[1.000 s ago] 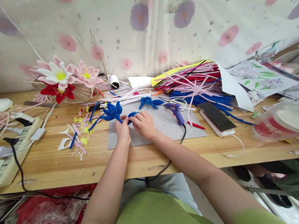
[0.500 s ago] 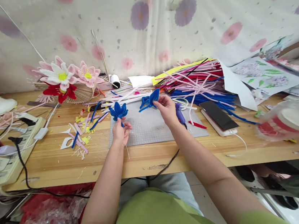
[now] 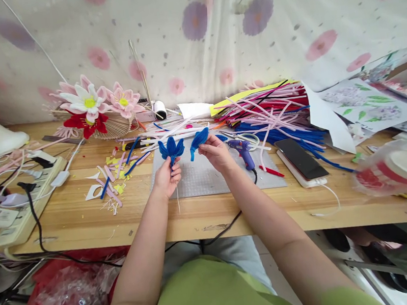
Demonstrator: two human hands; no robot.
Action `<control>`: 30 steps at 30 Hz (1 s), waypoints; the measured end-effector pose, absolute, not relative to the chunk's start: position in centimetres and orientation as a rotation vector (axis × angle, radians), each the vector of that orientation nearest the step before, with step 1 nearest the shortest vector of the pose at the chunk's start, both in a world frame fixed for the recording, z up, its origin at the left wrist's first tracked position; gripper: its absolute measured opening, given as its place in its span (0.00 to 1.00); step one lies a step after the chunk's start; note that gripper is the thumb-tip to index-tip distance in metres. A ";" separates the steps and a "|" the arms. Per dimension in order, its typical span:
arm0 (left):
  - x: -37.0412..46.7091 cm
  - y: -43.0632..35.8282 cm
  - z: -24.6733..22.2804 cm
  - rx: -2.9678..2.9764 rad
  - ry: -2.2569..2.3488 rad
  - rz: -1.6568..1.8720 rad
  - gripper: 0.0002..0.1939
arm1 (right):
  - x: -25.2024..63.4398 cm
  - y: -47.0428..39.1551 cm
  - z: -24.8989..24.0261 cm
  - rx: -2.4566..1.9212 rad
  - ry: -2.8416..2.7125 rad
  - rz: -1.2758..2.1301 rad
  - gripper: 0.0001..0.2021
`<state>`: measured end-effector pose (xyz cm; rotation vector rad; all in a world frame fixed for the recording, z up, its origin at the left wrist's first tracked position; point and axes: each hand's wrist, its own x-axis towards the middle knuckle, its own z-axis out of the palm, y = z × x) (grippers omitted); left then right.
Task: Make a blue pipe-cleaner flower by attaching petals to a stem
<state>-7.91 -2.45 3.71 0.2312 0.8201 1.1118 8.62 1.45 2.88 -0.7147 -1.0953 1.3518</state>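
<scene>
A blue fuzzy flower [image 3: 171, 149] with pointed petals stands upright in my left hand [image 3: 167, 177], whose fingers are closed round its base; a thin pale strand hangs below. My right hand [image 3: 218, 153] pinches a separate blue petal piece [image 3: 199, 139] between thumb and fingers, with a short blue tail hanging from it. The two blue pieces are close together but apart, above the grey cutting mat [image 3: 203, 184].
On the mat's right side lie a purple glue gun [image 3: 243, 151], its black cord and a red pen [image 3: 273, 170]. Pipe cleaners [image 3: 269, 114] are heaped behind. A phone [image 3: 301, 159] and wrapped cup [image 3: 395, 171] sit right; scraps, finished flowers [image 3: 89, 102] and a power strip [image 3: 35, 203] left.
My right hand has moved left and slightly down, bringing its petal piece nearer the flower and turning it. The glue gun shows more fully. The view has shifted slightly.
</scene>
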 end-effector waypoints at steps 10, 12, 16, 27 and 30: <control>-8.0 -2.1 3.7 0.121 0.737 1.026 0.16 | 8.3 1.8 3.0 -0.736 -1.214 1.351 0.11; -7.9 -2.1 3.7 0.116 0.720 1.023 0.16 | 7.9 1.9 2.9 -0.740 -1.233 1.327 0.11; -7.5 -2.3 3.7 0.092 0.711 1.007 0.17 | 7.2 1.9 2.6 -0.747 -1.240 1.283 0.11; -6.9 -2.5 3.6 0.076 0.698 0.989 0.19 | 7.0 1.7 1.7 -0.746 -1.295 1.279 0.12; -6.6 -2.6 3.6 0.091 0.729 1.050 0.17 | 7.5 1.8 1.7 -0.732 -1.277 1.256 0.10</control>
